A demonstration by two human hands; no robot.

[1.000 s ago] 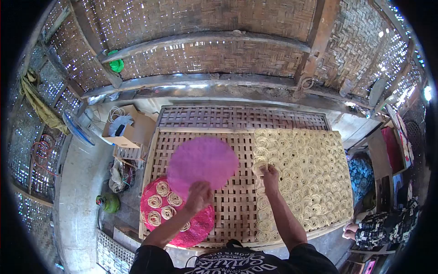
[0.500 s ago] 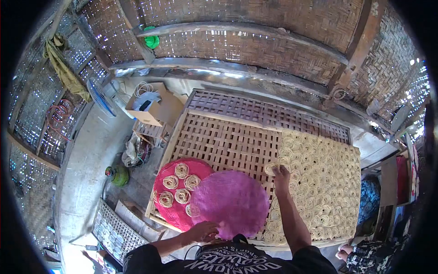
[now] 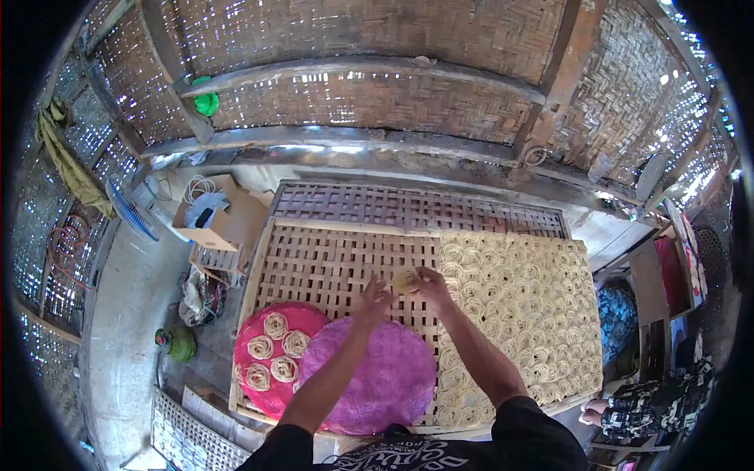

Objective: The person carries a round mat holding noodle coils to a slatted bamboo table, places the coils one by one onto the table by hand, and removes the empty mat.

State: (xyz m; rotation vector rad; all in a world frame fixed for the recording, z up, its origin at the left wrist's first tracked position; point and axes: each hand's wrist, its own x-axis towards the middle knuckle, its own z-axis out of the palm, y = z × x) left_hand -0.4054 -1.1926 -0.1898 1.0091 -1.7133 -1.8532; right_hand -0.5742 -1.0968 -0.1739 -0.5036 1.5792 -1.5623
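Observation:
Over the middle of the woven bamboo rack [image 3: 314, 259], my right hand [image 3: 430, 286] pinches a pale noodle nest [image 3: 406, 282]. My left hand [image 3: 375, 298] is just left of that nest, fingers apart and holding nothing. Below my left forearm lies a round purple sheet [image 3: 389, 377], overlapping a round red sheet [image 3: 255, 322]. Several noodle nests [image 3: 284, 369] rest on the red sheet. Rows of noodle nests [image 3: 518, 314] cover the rack's right part.
A cardboard box [image 3: 236, 220] and a blue fan [image 3: 129, 208] stand at the left, with a green gas cylinder [image 3: 179, 343] on the floor. At the lower right are the legs of another person [image 3: 644, 408]. A wooden beam [image 3: 338, 140] crosses the wall behind.
The purple sheet has come down from above the rack, and my left hand has let go of it and moved up. My right hand has carried a nest leftward from the rows.

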